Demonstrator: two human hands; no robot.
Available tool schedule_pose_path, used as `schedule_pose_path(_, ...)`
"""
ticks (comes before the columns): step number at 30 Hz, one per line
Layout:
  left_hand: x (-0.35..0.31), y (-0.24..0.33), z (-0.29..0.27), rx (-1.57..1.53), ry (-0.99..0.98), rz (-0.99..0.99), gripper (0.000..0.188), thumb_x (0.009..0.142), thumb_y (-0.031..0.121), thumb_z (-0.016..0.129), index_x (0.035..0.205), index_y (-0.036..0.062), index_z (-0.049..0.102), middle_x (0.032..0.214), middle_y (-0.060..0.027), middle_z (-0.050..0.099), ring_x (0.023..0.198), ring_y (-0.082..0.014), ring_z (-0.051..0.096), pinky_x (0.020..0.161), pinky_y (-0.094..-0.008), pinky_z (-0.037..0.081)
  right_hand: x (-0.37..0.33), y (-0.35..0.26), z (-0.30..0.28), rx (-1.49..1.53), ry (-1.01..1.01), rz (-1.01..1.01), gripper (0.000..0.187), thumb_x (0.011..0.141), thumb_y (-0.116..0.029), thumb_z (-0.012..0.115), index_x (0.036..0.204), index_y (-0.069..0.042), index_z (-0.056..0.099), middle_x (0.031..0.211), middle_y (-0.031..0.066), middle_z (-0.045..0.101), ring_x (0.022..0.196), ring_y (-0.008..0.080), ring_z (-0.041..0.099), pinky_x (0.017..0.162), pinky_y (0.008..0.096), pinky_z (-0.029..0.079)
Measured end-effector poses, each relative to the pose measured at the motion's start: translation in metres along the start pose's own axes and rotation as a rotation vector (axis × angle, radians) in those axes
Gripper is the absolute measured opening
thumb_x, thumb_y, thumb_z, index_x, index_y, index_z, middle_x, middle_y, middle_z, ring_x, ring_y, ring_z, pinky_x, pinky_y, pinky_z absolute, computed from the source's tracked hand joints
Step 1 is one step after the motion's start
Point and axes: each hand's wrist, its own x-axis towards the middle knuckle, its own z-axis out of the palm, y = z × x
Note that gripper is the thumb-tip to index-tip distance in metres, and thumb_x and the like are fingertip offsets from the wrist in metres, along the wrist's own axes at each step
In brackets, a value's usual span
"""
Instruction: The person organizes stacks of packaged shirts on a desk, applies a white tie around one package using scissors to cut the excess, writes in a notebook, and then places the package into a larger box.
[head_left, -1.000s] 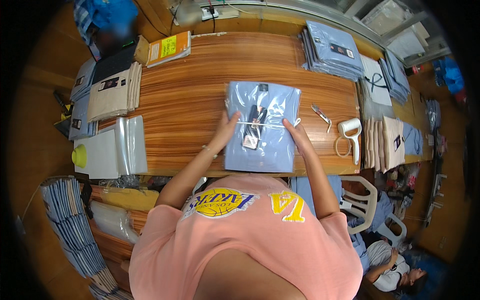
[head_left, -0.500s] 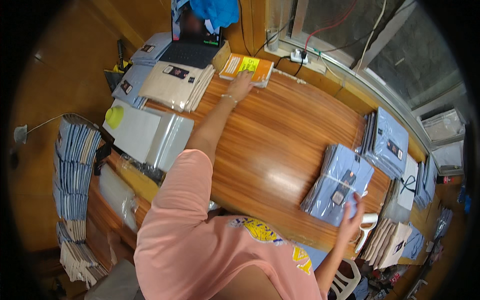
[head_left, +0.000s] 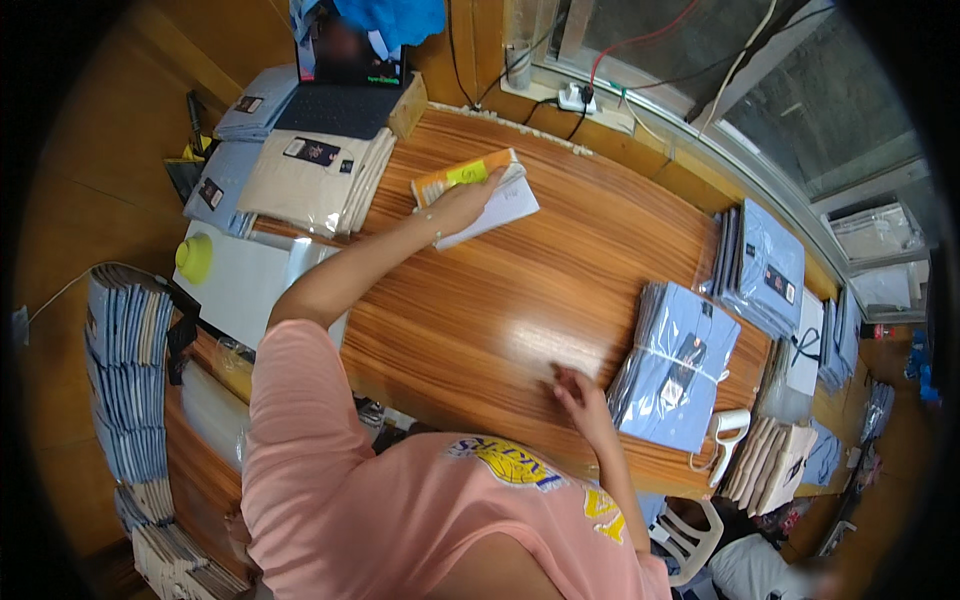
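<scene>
My left hand (head_left: pixel 465 205) grips an orange-and-white paper pad (head_left: pixel 440 188) with a yellow label, lifted at the far left of the wooden table. A white sheet (head_left: pixel 507 213) shows below its orange cover, under my fingers. Over the near middle of the table is my right hand (head_left: pixel 582 400), empty, with its fingers loosely bent and apart. Just right of it lies a bundle of blue folded garments (head_left: pixel 675 365) in clear bags, tied with white string and bearing a dark tag.
A laptop (head_left: pixel 345 105) rests behind beige bagged garments (head_left: pixel 310 175) at the far left. More blue bagged garments (head_left: pixel 765 275) are stacked at the right. A white-handled tool (head_left: pixel 730 445) lies near the right edge. Tall garment stacks (head_left: pixel 130 370) stand on the left.
My left hand has picked up the pad from the far edge and drawn it nearer, exposing the white sheet. My right hand has left the tied bundle and moved left.
</scene>
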Motion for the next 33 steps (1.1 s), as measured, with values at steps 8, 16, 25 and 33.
schedule_pose_path(8, -0.143, 0.011, 0.038, -1.149, 0.064, -0.241, 0.066, 0.078, -0.001, 0.047, 0.136, 0.0052, 0.015, 0.098, -0.0129, 0.060, 0.081, -0.0166, 0.059, 0.062, -0.0266, 0.049, 0.049, -0.040, 0.062, -0.509, 0.112, -0.479, 0.033, 0.080, -0.015, 0.058, 0.110, -0.002, 0.054, 0.114, 0.0160, 0.049, 0.104, 0.0317, 0.046, 0.089, 0.0402, 0.036)
schedule_pose_path(16, -0.220, -0.034, 0.087, -0.291, 0.702, -0.374, 0.060, 0.076, 0.012, 0.059, 0.128, -0.0013, 0.033, 0.120, -0.0180, 0.047, 0.106, -0.0289, 0.049, 0.089, -0.0372, 0.039, 0.061, -0.017, 0.077, -0.741, 0.162, -0.464, 0.028, 0.080, -0.023, 0.058, 0.098, -0.003, 0.058, 0.104, 0.0146, 0.052, 0.097, 0.0314, 0.046, 0.083, 0.0427, 0.037)
schedule_pose_path(25, -0.214, 0.029, 0.144, -0.090, 0.342, 0.228, 0.040, 0.081, 0.019, 0.054, 0.119, 0.0074, 0.048, 0.131, -0.0101, 0.039, 0.126, -0.0265, 0.031, 0.102, -0.0498, 0.023, 0.092, -0.050, 0.105, -0.881, 0.082, -0.153, 0.040, 0.080, -0.044, 0.056, 0.074, -0.005, 0.060, 0.070, 0.0104, 0.061, 0.067, 0.0284, 0.058, 0.063, 0.0424, 0.041)
schedule_pose_path(33, -0.209, 0.030, 0.150, 0.003, 0.321, 0.217, 0.039, 0.082, 0.024, 0.053, 0.118, 0.0073, 0.049, 0.129, -0.0088, 0.040, 0.127, -0.0246, 0.029, 0.103, -0.0477, 0.021, 0.107, -0.012, 0.066, 0.029, 0.026, 0.127, 0.014, 0.079, -0.014, 0.057, 0.071, -0.003, 0.055, 0.055, 0.0034, 0.054, 0.045, 0.0125, 0.048, 0.044, 0.0254, 0.038)
